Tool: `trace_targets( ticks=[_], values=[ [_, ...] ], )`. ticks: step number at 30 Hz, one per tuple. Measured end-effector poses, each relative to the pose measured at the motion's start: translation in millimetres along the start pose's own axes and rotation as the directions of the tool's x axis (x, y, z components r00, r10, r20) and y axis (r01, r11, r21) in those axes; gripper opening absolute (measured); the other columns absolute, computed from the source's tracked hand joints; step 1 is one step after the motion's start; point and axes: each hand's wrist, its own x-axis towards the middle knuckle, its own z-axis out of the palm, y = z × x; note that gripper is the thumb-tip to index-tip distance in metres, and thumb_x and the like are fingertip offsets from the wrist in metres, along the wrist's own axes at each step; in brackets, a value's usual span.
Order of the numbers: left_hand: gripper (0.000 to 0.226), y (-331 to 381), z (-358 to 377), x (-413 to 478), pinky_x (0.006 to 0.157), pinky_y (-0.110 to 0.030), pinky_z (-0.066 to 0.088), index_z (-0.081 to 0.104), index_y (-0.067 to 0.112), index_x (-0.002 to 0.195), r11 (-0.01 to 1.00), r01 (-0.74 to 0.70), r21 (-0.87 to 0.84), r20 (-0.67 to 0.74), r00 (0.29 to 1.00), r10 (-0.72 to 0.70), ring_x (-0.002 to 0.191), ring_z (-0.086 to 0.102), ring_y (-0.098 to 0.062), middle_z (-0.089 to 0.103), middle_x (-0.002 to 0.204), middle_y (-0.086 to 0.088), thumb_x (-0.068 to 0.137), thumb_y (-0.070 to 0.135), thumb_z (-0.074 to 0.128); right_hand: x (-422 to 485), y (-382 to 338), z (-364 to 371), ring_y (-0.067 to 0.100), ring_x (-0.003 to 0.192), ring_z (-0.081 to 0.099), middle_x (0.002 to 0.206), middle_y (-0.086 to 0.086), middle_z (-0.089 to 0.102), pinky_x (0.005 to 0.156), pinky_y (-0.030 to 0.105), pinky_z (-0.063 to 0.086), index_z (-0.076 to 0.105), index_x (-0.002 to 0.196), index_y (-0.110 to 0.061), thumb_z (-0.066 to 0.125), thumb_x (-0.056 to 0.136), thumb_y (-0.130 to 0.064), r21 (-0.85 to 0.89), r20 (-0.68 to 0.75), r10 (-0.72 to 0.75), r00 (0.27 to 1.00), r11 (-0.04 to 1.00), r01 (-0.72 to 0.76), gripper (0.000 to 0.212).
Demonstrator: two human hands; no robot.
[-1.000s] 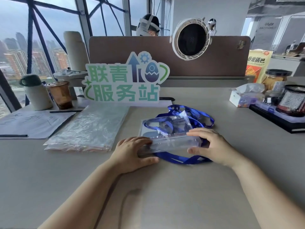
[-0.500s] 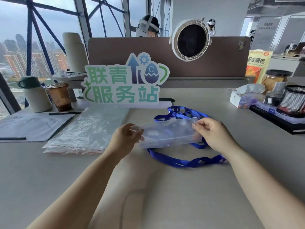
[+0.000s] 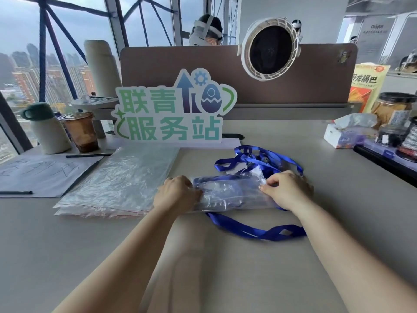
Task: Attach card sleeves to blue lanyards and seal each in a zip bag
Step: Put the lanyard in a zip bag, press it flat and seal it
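In the upper half of the frame, a cut-out sign (image 3: 171, 111) with green characters stands on the counter (image 3: 225, 279) in front of a brown partition (image 3: 316, 82). A round fan (image 3: 270, 49) is mounted on the partition's top edge. At left centre lies a flat stack of spare zip bags (image 3: 121, 181), with a sheet of paper (image 3: 42, 175) and a black pen (image 3: 15, 192) further left. Behind these stand a brown cup (image 3: 81, 132) and a white flask (image 3: 47, 129). At the right edge are a tissue box (image 3: 345, 136), a jar (image 3: 392, 107) and a yellow snack bag (image 3: 365, 84). None of these items lies between me and the work.

At centre frame, the zip bag (image 3: 228, 195) lies lengthwise on the counter between my hands.
- My left grip (image 3: 178, 195) is clenched on the bag's left end.
- My right grip (image 3: 286, 190) pinches the bag's upper right edge between thumb and fingertips.

The bag is clear, wrinkled and glossy, with blue showing through the film. The blue lanyards (image 3: 259, 159) are bunched just behind the bag, and one loop trails out below it toward the lower right. I cannot tell whether the bag's mouth is closed.
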Motion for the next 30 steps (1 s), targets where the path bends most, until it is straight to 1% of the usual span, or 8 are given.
trace_targets(
  ticks=[4, 9, 14, 17, 19, 24, 28, 30],
  values=[
    [0.019, 8, 0, 3, 0.079, -0.036, 0.05, 0.061, 0.022, 0.088, 0.999, -0.023, 0.025, -0.007, 1.0, 0.023, 0.098, 0.059, -0.03, 0.061, 0.109, -0.006, 0.08, 0.039, 0.061, 0, -1, 4, 0.02, 0.1, 0.054, 0.106, -0.007, 0.057, 0.086, 0.033, 0.035, 0.064, 0.08, -0.033, 0.067, 0.079, -0.041, 0.09, -0.109, -0.059, 0.992, 0.994, 0.069, 0.009],
    [0.018, 16, 4, 5, 0.071, -0.031, 0.05, 0.066, 0.019, 0.095, 0.997, -0.02, 0.07, -0.033, 0.999, 0.022, 0.087, 0.061, -0.029, 0.066, 0.099, -0.005, 0.082, 0.029, 0.058, -2, -1, 5, 0.016, 0.084, 0.062, 0.079, -0.012, 0.063, 0.074, 0.027, 0.04, 0.061, 0.077, -0.028, 0.071, 0.079, -0.03, 0.264, -0.181, -0.097, 0.979, 0.954, 0.144, 0.01],
    [0.032, 16, 4, 5, 0.077, -0.034, 0.052, 0.055, 0.017, 0.098, 0.999, 0.022, -0.046, -0.03, 0.999, -0.024, 0.09, 0.062, -0.027, 0.055, 0.092, 0.002, 0.078, 0.04, 0.067, -6, 1, 6, 0.015, 0.078, 0.062, 0.078, -0.012, 0.065, 0.076, 0.037, 0.053, 0.06, 0.075, -0.03, 0.069, 0.081, -0.024, 0.418, -0.235, -0.1, 0.967, 0.887, 0.193, 0.012],
    [0.031, 17, 1, 6, 0.063, -0.029, 0.05, 0.06, 0.007, 0.078, 0.994, 0.037, -0.101, 0.039, 0.999, -0.033, 0.066, 0.059, -0.026, 0.061, 0.075, -0.007, 0.075, 0.037, 0.067, -7, 2, 5, 0.015, 0.076, 0.062, 0.079, -0.01, 0.066, 0.073, 0.034, 0.051, 0.063, 0.077, -0.027, 0.069, 0.081, -0.023, 0.412, -0.298, -0.133, 0.945, 0.875, 0.253, 0.009],
    [0.027, 18, -1, 5, 0.057, -0.028, 0.045, 0.07, 0.004, 0.076, 0.987, 0.031, -0.156, 0.081, 0.997, -0.018, 0.058, 0.055, -0.025, 0.062, 0.066, -0.008, 0.077, 0.03, 0.066, -7, 4, 4, 0.016, 0.079, 0.062, 0.086, -0.009, 0.068, 0.075, 0.035, 0.049, 0.067, 0.077, -0.025, 0.071, 0.079, -0.023, 0.353, -0.356, -0.153, 0.922, 0.891, 0.285, 0.005],
    [0.016, 17, -1, -2, 0.057, -0.025, 0.039, 0.068, 0.006, 0.071, 0.95, 0.025, -0.312, 0.094, 0.996, 0.005, 0.059, 0.049, -0.023, 0.057, 0.066, -0.007, 0.081, 0.016, 0.061, -9, 3, -1, 0.019, 0.085, 0.06, 0.09, -0.005, 0.067, 0.075, 0.034, 0.045, 0.073, 0.08, -0.022, 0.071, 0.08, -0.025, 0.254, -0.41, -0.157, 0.899, 0.926, 0.278, 0.003],
    [0.014, 19, -9, -10, 0.048, -0.019, 0.029, 0.06, 0.013, 0.073, 0.886, -0.02, -0.462, 0.046, 0.998, 0.047, 0.053, 0.04, -0.016, 0.05, 0.064, -0.003, 0.086, 0.014, 0.056, -17, -1, -10, 0.017, 0.081, 0.062, 0.087, -0.006, 0.07, 0.076, 0.033, 0.048, 0.073, 0.086, -0.019, 0.068, 0.083, -0.021, 0.332, -0.4, -0.119, 0.909, 0.905, 0.265, 0.006],
    [0.01, 19, -15, -16, 0.054, -0.021, 0.032, 0.059, 0.014, 0.077, 0.857, -0.06, -0.512, 0.009, 0.997, 0.075, 0.06, 0.043, -0.019, 0.051, 0.068, -0.004, 0.087, 0.017, 0.056, -21, -4, -16, 0.016, 0.08, 0.062, 0.085, -0.006, 0.07, 0.077, 0.033, 0.049, 0.071, 0.087, -0.018, 0.067, 0.084, -0.02, 0.395, -0.371, -0.1, 0.923, 0.883, 0.254, 0.005]
  ],
)
